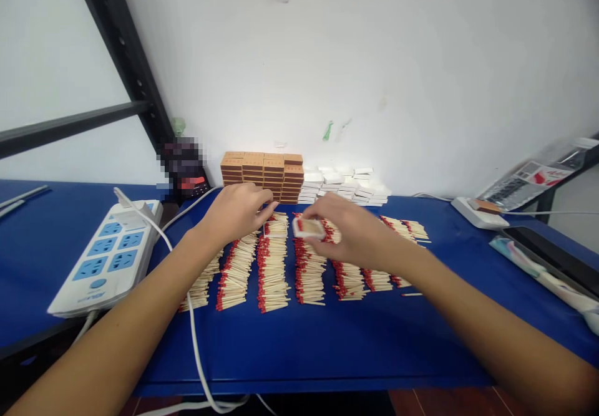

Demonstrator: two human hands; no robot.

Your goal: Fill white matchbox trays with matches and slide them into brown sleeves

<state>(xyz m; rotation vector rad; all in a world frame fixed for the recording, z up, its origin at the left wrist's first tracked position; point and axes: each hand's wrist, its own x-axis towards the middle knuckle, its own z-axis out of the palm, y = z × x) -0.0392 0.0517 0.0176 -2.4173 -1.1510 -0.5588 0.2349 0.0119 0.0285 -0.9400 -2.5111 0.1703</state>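
Observation:
My right hand (pixel 349 229) pinches a small white matchbox tray (pixel 309 227) with some red-tipped matches in it, held above the rows of matches. My left hand (pixel 241 210) is closed, its fingertips near the top of a row of matches (pixel 272 272); what they grip, if anything, is hidden. Just below those fingertips, a white tray edge (pixel 275 236) shows among the matches. Several rows of loose red-headed matches lie side by side on the blue table (pixel 318 347), under and in front of both hands.
Brown matchboxes (pixel 262 173) are stacked against the wall, with white trays (pixel 344 185) piled beside them. A white power strip (pixel 107 254) and its cable lie left. A phone (pixel 552 254), a white adapter (pixel 480 213) and a plastic bottle (pixel 538 173) are at right.

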